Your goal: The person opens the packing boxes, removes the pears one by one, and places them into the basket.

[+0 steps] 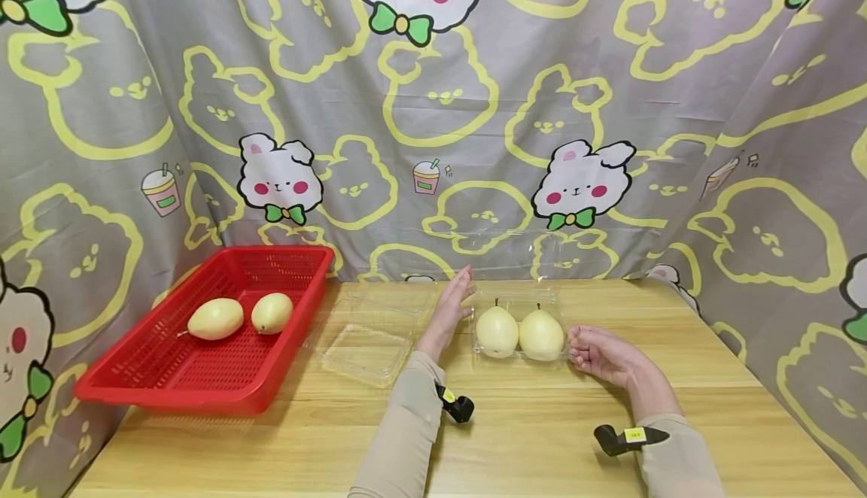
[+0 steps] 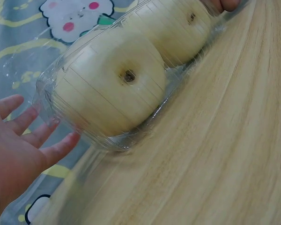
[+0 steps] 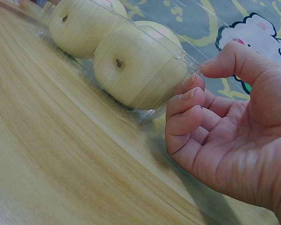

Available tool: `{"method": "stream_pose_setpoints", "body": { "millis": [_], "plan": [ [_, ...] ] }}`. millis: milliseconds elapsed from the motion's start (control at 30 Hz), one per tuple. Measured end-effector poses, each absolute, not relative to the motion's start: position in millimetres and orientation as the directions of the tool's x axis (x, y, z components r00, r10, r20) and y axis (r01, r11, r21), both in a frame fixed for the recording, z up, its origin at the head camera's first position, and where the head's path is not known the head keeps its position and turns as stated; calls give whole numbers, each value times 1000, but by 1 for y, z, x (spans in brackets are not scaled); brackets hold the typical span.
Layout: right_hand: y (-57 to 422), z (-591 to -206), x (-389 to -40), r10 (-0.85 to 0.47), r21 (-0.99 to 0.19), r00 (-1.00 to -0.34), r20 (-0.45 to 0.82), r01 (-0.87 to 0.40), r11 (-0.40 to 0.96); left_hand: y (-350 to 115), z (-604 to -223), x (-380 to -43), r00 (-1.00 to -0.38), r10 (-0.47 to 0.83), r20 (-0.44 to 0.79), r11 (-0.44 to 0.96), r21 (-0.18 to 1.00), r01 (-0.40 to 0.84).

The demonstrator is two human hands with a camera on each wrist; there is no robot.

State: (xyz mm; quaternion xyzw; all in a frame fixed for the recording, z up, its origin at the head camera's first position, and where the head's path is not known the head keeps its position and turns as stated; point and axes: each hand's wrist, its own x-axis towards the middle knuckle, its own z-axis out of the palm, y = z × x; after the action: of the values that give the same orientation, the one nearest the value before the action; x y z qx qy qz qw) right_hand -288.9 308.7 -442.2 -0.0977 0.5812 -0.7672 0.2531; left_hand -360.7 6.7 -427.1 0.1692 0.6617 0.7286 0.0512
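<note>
Two pears (image 1: 497,332) sit in our clear clamshell (image 2: 114,143) between our hands. Left hand (image 1: 448,311) spread just beside it; right hand (image 1: 599,353) pinching its rim (image 3: 189,61). We judge loading done; next likely calls for folding the raised lid (image 1: 516,256) down over them.

Tbl (image 1: 528,438) (wood): red bskt (image 1: 291,355), 2 clr boxes (image 1: 369,351) (image 1: 518,295).

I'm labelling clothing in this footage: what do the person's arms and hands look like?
The left hand and right hand are ungloved. Each sleeve is beige and carries a small black device with a yellow label.
</note>
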Motion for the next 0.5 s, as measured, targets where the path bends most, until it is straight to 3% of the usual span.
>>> {"method": "stream_pose_setpoints", "body": {
  "millis": [500],
  "plan": [
    [310,-441,-289,-501,-953,-853,-148,258,-157,7,-429,-361,-956,264,125,-152,985,86]
  ]
}}
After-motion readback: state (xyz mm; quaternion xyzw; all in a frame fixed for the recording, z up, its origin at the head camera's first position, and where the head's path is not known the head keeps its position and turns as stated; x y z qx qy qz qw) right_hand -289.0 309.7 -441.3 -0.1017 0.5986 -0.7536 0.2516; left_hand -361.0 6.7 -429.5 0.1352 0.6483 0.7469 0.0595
